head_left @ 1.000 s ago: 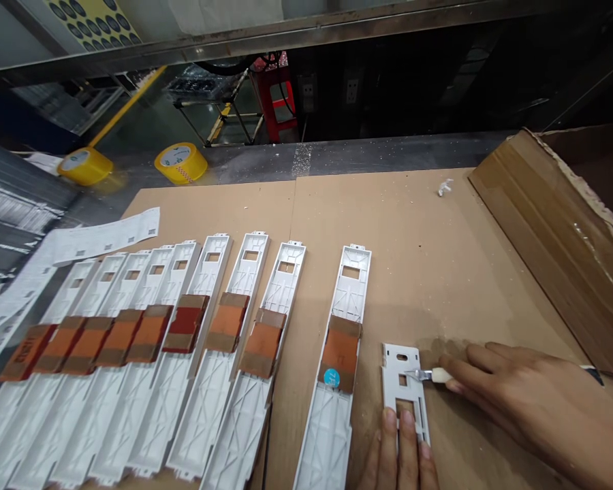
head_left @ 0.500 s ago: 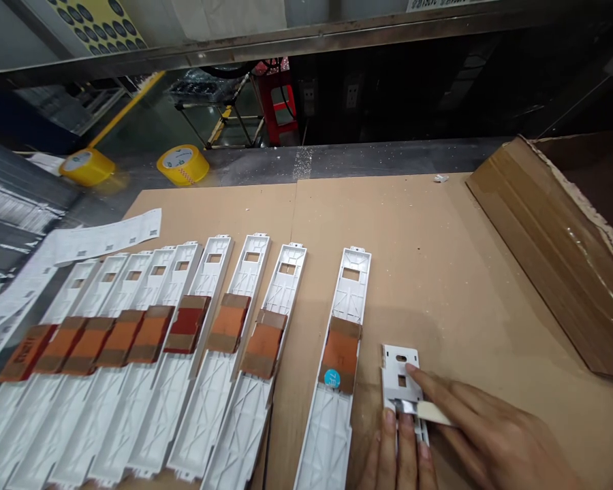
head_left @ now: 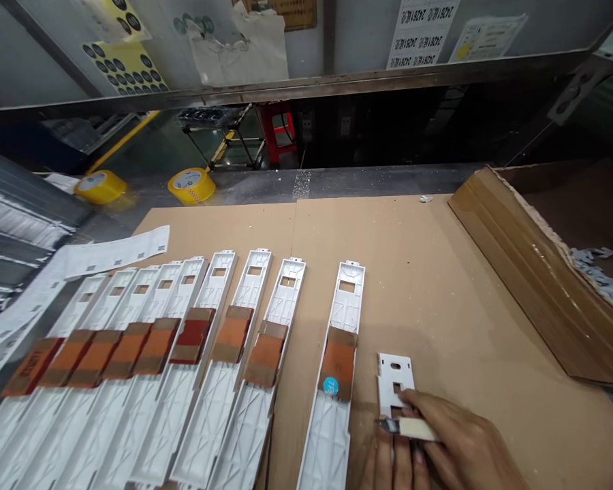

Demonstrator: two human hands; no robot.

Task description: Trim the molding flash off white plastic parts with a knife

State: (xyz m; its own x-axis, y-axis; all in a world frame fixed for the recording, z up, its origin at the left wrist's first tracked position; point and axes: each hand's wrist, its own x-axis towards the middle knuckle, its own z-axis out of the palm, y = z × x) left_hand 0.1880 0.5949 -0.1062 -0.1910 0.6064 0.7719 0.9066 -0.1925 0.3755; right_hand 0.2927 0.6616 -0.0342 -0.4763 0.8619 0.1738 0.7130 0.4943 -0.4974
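A right hand (head_left: 460,449) is gripping a small cream-handled knife (head_left: 406,427) across a short white plastic plate (head_left: 394,384) beside the nearest long white tray (head_left: 337,381), risking nicking the left hand's (head_left: 393,466) flattened fingertips pinning it.

Bare cardboard mat ahead, things on both sides

The cardboard mat (head_left: 429,272) lies open ahead; white plastic strips (head_left: 194,367) crowd the left, and a cardboard box (head_left: 536,272) blocks the right.
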